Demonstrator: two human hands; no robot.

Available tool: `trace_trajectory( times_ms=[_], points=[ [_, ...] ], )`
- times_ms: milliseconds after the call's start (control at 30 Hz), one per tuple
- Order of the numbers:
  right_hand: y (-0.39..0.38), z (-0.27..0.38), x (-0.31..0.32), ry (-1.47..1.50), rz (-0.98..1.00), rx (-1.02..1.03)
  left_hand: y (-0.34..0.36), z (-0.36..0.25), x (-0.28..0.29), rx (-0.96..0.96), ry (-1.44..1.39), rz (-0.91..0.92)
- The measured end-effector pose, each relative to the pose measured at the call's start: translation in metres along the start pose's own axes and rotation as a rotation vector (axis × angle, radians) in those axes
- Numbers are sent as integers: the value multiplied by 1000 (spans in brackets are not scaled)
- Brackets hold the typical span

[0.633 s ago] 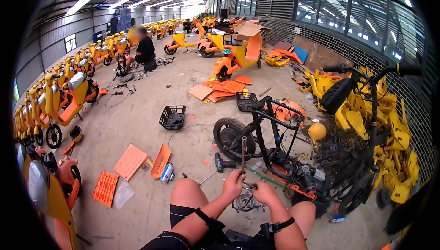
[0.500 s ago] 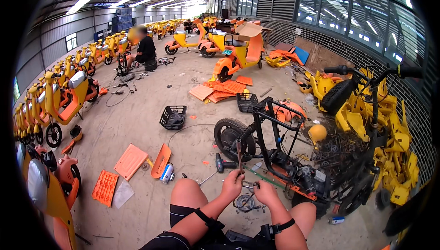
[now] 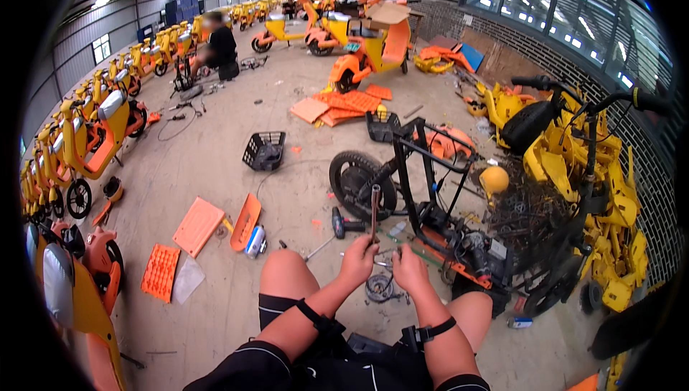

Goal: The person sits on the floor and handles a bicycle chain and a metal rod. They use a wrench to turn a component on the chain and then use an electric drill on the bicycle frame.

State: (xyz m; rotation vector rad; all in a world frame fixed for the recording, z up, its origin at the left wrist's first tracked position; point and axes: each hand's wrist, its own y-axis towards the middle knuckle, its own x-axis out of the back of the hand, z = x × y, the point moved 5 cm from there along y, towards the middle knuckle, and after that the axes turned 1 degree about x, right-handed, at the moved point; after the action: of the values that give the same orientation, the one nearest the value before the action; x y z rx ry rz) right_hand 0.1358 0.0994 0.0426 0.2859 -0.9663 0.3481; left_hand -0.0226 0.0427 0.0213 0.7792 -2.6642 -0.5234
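Note:
My left hand (image 3: 359, 260) is closed around a long metal socket wrench (image 3: 375, 208), which stands upright with its hollow end at the top. Close beside it, my right hand (image 3: 410, 267) has its fingers curled; what they grip is hidden. A short shiny metal piece (image 3: 384, 263) shows in the gap between both hands. Below them on the floor lies a round dark metal part (image 3: 380, 288) with small bits around it. Just beyond stands a stripped black scooter frame (image 3: 430, 183), its wheel (image 3: 361, 184) to the left.
A cordless drill (image 3: 344, 224) and a spray can (image 3: 255, 242) lie left of the frame. Black baskets (image 3: 263, 151) and orange panels (image 3: 197, 226) are scattered about. Yellow body parts (image 3: 617, 233) heap along the right wall. Scooters (image 3: 97, 140) line the left; a person (image 3: 219, 46) sits farther back.
The head view has dipped, so the scene sits higher in the picture. Both hands keep nearly the same place over the round part; the right fingers look more curled.

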Motion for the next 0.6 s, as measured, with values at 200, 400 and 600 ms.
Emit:
trace_trajectory(
  times_ms=[200, 400, 600],
  points=[
    [7, -11, -6, 277, -77, -39, 0, -11, 1, -25, 23, 41],
    [23, -14, -4, 932, -134, -97, -4, -6, -7, -26, 30, 177],
    [42, -72, 6, 1109, -343, -272, -7, -8, -7, 34, -32, 239]
  ],
)
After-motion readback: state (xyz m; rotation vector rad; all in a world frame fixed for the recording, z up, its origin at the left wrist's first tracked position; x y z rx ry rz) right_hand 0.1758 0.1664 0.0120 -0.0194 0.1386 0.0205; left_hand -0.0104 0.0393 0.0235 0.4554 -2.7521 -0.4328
